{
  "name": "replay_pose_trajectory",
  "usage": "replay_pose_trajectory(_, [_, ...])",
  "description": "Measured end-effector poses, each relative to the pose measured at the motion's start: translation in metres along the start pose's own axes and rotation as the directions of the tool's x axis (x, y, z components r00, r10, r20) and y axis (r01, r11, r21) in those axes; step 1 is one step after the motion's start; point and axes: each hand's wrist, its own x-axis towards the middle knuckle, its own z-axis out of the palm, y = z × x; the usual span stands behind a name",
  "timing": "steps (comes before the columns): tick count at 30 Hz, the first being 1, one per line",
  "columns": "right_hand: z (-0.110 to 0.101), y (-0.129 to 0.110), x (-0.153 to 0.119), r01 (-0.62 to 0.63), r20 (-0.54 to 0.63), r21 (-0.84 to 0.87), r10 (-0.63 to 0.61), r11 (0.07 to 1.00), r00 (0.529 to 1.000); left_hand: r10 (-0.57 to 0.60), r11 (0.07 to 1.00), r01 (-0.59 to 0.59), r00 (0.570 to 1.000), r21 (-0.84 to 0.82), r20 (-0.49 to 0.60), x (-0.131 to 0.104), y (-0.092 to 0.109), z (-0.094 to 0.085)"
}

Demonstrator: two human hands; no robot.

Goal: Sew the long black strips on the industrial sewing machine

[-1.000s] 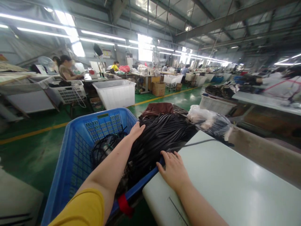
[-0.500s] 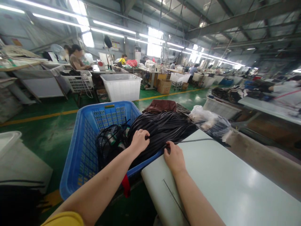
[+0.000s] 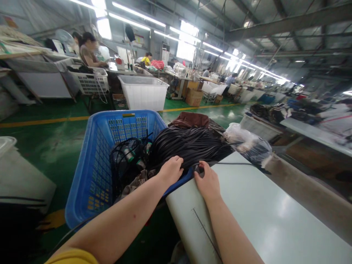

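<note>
A thick bundle of black strips (image 3: 189, 145) lies across the right side of the blue basket (image 3: 82, 154). My left hand (image 3: 172, 170) is at the near edge of the bundle, its fingers curled; what they hold, if anything, is hidden. Beside it, my right hand (image 3: 206, 179) rests at the left end of the pale tabletop (image 3: 255, 205), thumb and fingers bent round a dark strip that runs right across the table. Inside the basket are green-and-white spools (image 3: 128, 154) among tangled black cords, with a brownish cloth (image 3: 137, 182) near my left forearm.
A brown cloth bundle (image 3: 189, 120) and a clear plastic bag (image 3: 247, 141) lie behind the strips. A large white bin (image 3: 144, 93) stands beyond the basket, another bin (image 3: 24, 176) at the left. A ruler scale (image 3: 205, 231) marks the table's near edge. People sit at distant sewing tables.
My left hand has moved right and slightly down, nearer my right hand. The brownish cloth now shows in the basket. The view has shifted a little.
</note>
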Motion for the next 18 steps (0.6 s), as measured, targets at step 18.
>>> replay_pose_trajectory(18, [0.004, -0.009, 0.022, 0.156, -0.024, -0.095, -0.159, 0.983, 0.987, -0.102, 0.995, 0.102, 0.995, -0.003, 0.024, 0.001, -0.004, -0.006])
